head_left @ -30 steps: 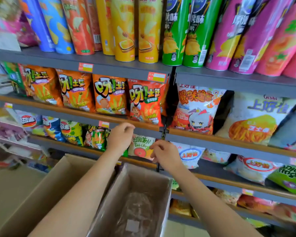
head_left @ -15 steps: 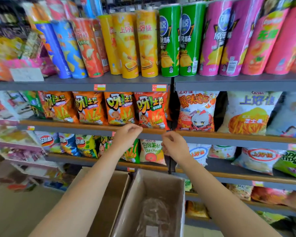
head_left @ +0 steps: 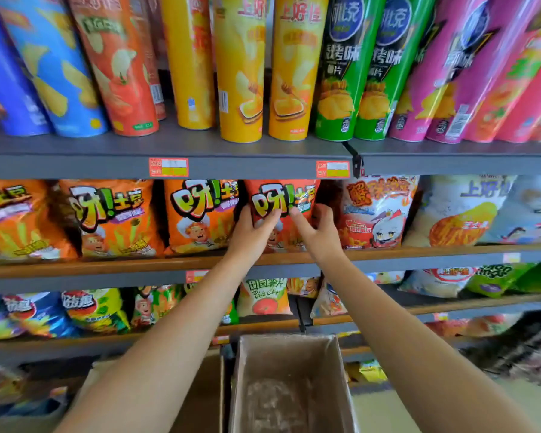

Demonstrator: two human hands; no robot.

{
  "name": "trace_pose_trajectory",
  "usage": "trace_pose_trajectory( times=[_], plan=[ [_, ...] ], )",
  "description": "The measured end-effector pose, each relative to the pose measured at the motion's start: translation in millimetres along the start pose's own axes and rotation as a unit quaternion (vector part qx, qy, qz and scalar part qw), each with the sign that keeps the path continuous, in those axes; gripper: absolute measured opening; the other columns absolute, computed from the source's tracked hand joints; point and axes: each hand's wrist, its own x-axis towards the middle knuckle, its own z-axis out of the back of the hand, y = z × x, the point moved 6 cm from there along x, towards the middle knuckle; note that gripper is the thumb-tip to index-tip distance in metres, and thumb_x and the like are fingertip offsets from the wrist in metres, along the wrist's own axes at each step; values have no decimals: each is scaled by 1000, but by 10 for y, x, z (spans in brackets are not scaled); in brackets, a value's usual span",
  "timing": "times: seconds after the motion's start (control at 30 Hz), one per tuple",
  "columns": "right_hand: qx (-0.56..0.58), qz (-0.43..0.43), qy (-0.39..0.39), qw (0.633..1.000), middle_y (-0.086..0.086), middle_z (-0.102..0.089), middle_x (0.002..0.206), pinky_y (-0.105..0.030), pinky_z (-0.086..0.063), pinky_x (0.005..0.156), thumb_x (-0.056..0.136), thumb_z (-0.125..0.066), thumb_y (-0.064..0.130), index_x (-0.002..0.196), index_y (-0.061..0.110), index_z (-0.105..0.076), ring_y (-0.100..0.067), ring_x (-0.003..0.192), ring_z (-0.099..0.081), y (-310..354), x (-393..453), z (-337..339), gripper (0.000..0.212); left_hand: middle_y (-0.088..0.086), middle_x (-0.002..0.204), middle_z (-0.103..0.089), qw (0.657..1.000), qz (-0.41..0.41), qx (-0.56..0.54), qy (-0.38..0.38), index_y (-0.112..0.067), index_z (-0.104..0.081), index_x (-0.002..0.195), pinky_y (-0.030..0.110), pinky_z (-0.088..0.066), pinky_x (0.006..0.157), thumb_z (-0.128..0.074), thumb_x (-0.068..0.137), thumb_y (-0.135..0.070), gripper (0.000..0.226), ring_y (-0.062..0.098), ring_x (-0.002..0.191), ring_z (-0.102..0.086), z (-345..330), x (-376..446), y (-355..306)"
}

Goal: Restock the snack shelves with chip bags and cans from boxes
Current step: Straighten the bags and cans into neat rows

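Both hands were on the red bag (head_left: 281, 210), which stood upright on the middle shelf (head_left: 107, 267) between an orange bag (head_left: 200, 214) and a white bag (head_left: 375, 210). The left hand (head_left: 250, 232) gripped its left edge, thumb across the front; the right hand (head_left: 320, 232) gripped its right edge likewise. An open box (head_left: 288, 354) sat below the arms

Grey metal shop shelving (head_left: 231, 151) with wood-toned front edges (head_left: 107, 270) fills the view in stacked tiers, red-and-yellow price labels (head_left: 168, 167) on the edges, pale floor (head_left: 419, 410) visible at lower right, evenly lit.
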Motion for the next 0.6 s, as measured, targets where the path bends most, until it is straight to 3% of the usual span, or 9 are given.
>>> trace_pose_trajectory(
  times=[0.07,0.13,0.2,0.27,0.3,0.43,0.53,0.6],
  plan=[
    [16,12,12,1000,16,-55,127,-28,-40,97,90,-64,54,147,21,-35,-5,117,-54,-20,50,-57,73,-13,123,-52,1000,-4,-22,0,-28,-35,150,26,-35,91,-53,98,-51,60,11,119,-50,-77,60,-38],
    [30,22,19,999,24,-60,118,-29,-45,99,89,-67,51,142,26,-43,6,108,-57,-73,118,-113,63,-11,125,-51,999,-2,-40,-5,-29,-33,151,24,-35,89,-50,100,-49,58,6,110,-47,-127,117,-31],
    [49,29,30,998,19,-65,117,-34,-48,103,88,-71,48,136,29,-47,1,109,-61,-152,183,-163,58,-14,121,-54,999,-3,-47,-12,-30,-35,148,19,-37,87,-51,100,-47,54,-2,103,-49,-149,176,14],
    [66,38,41,996,14,-67,118,-34,-50,101,85,-75,45,132,30,-48,-3,111,-63,-220,242,-184,56,-23,102,-58,999,-9,-45,-23,-32,-42,135,5,-40,73,-55,99,-43,39,-17,84,-55,-164,221,51],
    [69,42,41,996,13,-67,119,-31,-51,99,84,-76,45,131,31,-48,-3,111,-63,-238,260,-183,56,-25,98,-58,998,-8,-48,-29,-33,-45,131,3,-40,69,-58,97,-44,38,-18,83,-56,-169,248,76],
    [52,62,17,997,13,-64,121,-27,-49,93,74,-72,67,126,39,-49,-4,112,-61,-256,331,-161,63,-22,114,-61,997,-2,-74,-34,-32,-52,137,12,-42,75,-69,86,-54,58,-6,102,-58,-195,321,93],
    [48,66,17,997,10,-63,125,-33,-48,99,73,-61,75,128,37,-51,-8,116,-59,-312,404,-156,67,-27,106,-62,997,-2,-67,-26,-35,-52,128,12,-47,72,-72,88,-41,46,-11,97,-59,-209,363,89],
    [58,50,17,997,8,-62,128,-37,-47,104,76,-57,76,133,34,-50,-10,118,-58,-371,430,-135,72,-28,102,-62,999,-13,-42,-7,-36,-48,124,7,-47,67,-77,85,-32,50,-18,87,-60,-232,348,61]
  ],
)
